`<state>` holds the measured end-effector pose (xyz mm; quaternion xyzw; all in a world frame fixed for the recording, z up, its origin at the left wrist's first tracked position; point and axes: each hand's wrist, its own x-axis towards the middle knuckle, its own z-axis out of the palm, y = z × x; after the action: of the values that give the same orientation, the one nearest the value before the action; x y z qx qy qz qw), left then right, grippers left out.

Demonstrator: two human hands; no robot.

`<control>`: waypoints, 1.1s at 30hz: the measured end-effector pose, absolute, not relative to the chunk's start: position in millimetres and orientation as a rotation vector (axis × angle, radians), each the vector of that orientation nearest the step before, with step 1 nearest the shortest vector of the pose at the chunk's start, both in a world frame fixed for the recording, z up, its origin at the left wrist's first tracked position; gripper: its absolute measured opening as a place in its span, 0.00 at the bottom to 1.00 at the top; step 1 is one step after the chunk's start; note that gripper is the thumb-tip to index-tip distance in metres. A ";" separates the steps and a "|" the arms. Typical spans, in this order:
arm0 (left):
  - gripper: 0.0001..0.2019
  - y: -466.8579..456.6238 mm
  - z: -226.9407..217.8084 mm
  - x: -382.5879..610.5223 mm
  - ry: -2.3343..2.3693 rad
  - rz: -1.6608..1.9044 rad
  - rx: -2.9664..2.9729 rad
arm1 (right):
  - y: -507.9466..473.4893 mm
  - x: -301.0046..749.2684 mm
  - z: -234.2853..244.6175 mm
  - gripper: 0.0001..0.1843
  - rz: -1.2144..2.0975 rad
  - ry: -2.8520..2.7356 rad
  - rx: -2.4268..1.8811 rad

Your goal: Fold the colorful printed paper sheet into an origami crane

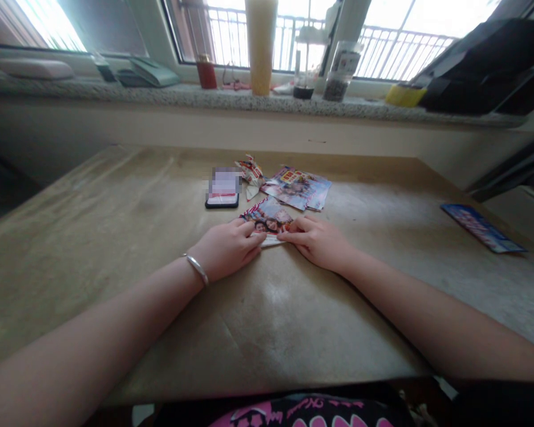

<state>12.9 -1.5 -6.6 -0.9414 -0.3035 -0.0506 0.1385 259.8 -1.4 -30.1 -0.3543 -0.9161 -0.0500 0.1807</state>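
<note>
A folded piece of printed colour paper (269, 219) lies flat on the tan table (115, 237). My left hand (226, 249), with a silver bangle on the wrist, presses its fingers together on the paper's near left edge. My right hand (317, 240) pinches down on the near right edge, its fingertips meeting those of the left. Behind the paper lie a small folded paper figure (251, 173) and a loose stack of printed sheets (300, 190).
A phone (223, 188) lies left of the sheets. A blue printed strip (483, 228) rests at the table's right side. The stone windowsill (249, 101) behind holds a tall yellow cylinder (261, 47), a red cup (206, 72), jars and a dark device.
</note>
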 end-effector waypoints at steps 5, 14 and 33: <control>0.14 -2.1 -8.8 17.0 -0.852 -0.225 -2.732 | -2.8 260.1 -27.6 0.16 -0.181 -2.598 -1.013; 0.15 -4.0 -10.7 22.0 -0.822 -0.251 -2.751 | -4.1 260.7 -23.7 0.13 -0.140 -2.580 -1.078; 0.20 -6.9 -10.3 22.6 -0.865 -0.205 -2.780 | 2.5 273.0 -24.2 0.12 0.077 -2.517 -0.981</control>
<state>22.6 -6.9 -10.3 -0.9466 -0.2944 -0.0699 0.1115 273.0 2.5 -24.2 -0.3542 -0.9090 0.0278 0.2179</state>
